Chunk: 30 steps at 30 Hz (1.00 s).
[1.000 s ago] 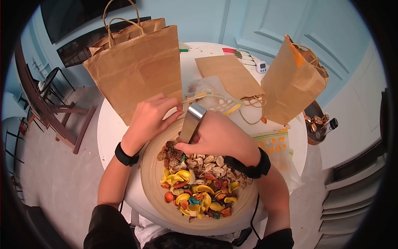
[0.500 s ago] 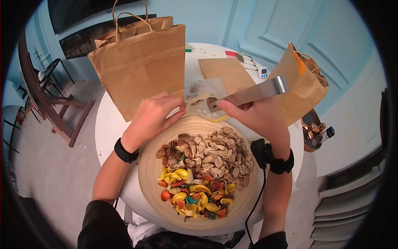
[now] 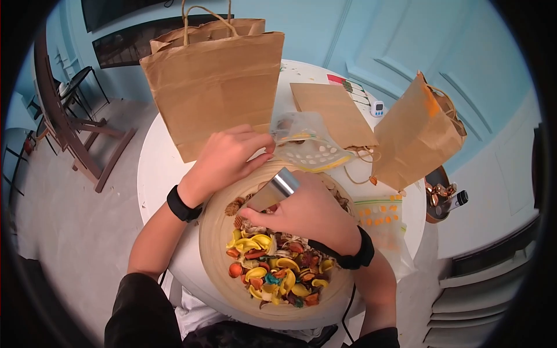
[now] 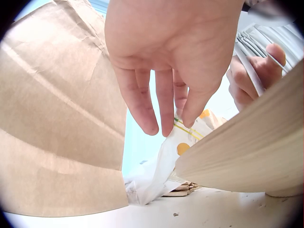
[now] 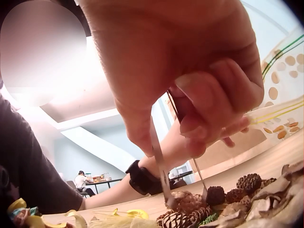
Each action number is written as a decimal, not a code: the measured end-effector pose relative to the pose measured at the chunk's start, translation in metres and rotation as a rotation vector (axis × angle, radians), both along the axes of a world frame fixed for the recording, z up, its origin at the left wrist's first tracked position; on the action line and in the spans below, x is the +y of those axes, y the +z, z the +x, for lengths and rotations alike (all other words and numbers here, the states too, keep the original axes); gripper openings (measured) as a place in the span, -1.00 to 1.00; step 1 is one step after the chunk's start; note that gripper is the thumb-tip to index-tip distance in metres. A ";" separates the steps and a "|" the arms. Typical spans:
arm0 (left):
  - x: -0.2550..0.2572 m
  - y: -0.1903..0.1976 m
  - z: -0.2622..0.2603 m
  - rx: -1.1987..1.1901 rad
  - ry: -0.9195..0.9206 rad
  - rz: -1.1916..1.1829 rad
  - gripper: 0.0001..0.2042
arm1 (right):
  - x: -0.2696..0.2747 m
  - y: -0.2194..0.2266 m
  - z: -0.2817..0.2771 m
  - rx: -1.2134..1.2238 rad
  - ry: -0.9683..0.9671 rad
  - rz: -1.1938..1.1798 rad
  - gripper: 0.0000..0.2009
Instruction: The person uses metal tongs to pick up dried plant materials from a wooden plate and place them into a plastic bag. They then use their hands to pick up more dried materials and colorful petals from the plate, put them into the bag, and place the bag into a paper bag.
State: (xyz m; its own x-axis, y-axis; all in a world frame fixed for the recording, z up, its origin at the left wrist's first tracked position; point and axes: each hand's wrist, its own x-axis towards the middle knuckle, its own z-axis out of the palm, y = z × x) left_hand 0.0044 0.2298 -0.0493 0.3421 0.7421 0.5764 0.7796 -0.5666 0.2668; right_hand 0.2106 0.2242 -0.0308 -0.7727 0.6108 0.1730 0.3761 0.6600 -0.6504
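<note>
My right hand (image 3: 313, 211) grips metal tongs (image 3: 274, 190) over the round wooden bowl (image 3: 212, 246). In the right wrist view the tong tips stand on either side of a small pine cone (image 5: 188, 201), among several others. Pale dried petals (image 5: 270, 209) lie beside the cones, and yellow, orange and teal dried pieces (image 3: 284, 278) fill the bowl's near part. My left hand (image 3: 232, 153) pinches the edge of a clear zip bag (image 3: 313, 152) just beyond the bowl. The bag's mouth is spread, and it has pale dots printed on it.
A large handled paper bag (image 3: 214, 93) stands at the back left, with a smaller one (image 3: 412, 136) at the right. Between them lies a flat paper bag (image 3: 333, 113). A timer (image 3: 377, 108) sits behind. Another zip bag (image 3: 380, 211) with orange dots lies right of the bowl.
From the bowl, my right hand took the tongs over to the zip bag's mouth, then came back to the pine cones. My left hand has stayed at the bag's edge.
</note>
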 end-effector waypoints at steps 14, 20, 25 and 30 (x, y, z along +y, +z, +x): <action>-0.001 -0.003 -0.001 0.007 0.000 0.005 -0.89 | 0.037 0.049 0.063 0.123 -0.470 0.179 -0.63; -0.002 -0.004 -0.002 0.024 0.005 0.003 -0.91 | 0.019 0.059 0.042 0.064 -0.430 0.027 -0.65; 0.002 -0.010 -0.005 0.009 -0.001 0.070 -0.92 | -0.009 0.026 0.000 0.176 -0.075 -0.071 -0.58; 0.001 -0.008 -0.005 -0.030 -0.020 0.060 -0.91 | -0.008 -0.005 -0.027 -0.060 -0.009 0.077 -0.54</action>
State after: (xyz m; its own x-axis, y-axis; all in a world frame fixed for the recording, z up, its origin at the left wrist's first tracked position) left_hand -0.0008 0.2311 -0.0575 0.3382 0.6990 0.6301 0.7603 -0.5975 0.2547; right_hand 0.1840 0.2166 -0.0354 -0.7777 0.6042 0.1735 0.4187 0.7037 -0.5740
